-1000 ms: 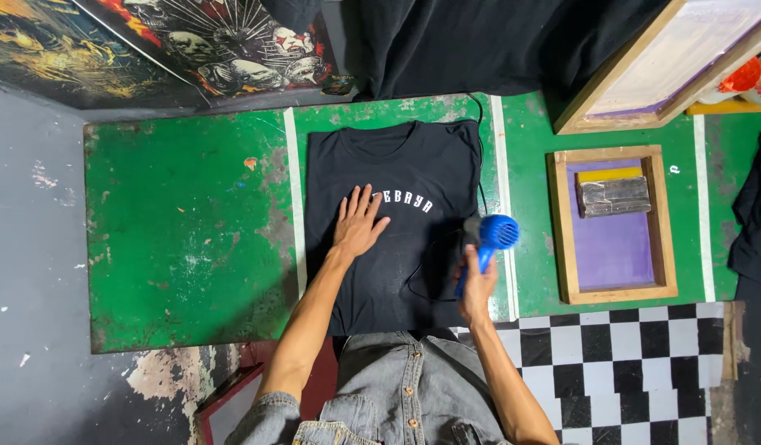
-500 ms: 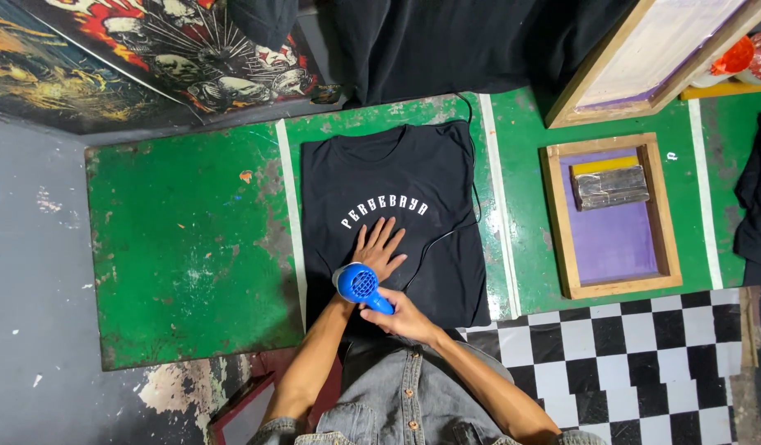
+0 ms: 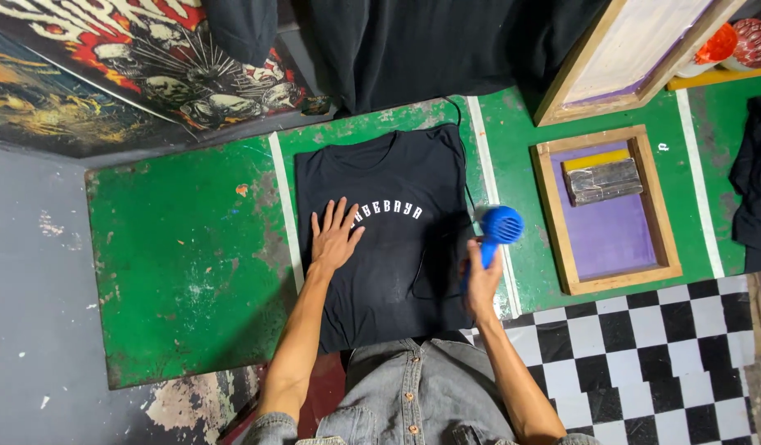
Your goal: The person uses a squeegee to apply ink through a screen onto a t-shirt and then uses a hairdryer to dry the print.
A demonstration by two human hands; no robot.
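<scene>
A black T-shirt (image 3: 397, 247) with a curved white print lies flat on the worn green table (image 3: 191, 272). My left hand (image 3: 335, 239) rests palm down on the shirt, fingers spread, just left of the print. My right hand (image 3: 482, 284) grips the handle of a blue hair dryer (image 3: 497, 231) at the shirt's right edge. The dryer's round head is up by the white tape line. Its black cord (image 3: 434, 272) loops across the shirt.
A wooden printing frame (image 3: 607, 210) with purple mesh and a grey block lies on the table at the right. Another frame (image 3: 627, 58) leans at the back right. Black cloth (image 3: 446, 49) hangs behind. Painted boards (image 3: 133, 74) lie at the upper left, checkered floor (image 3: 644, 354) lower right.
The dryer has swung from the shirt's lower middle back to its right edge. My left hand has slid up and left on the shirt, next to the print.
</scene>
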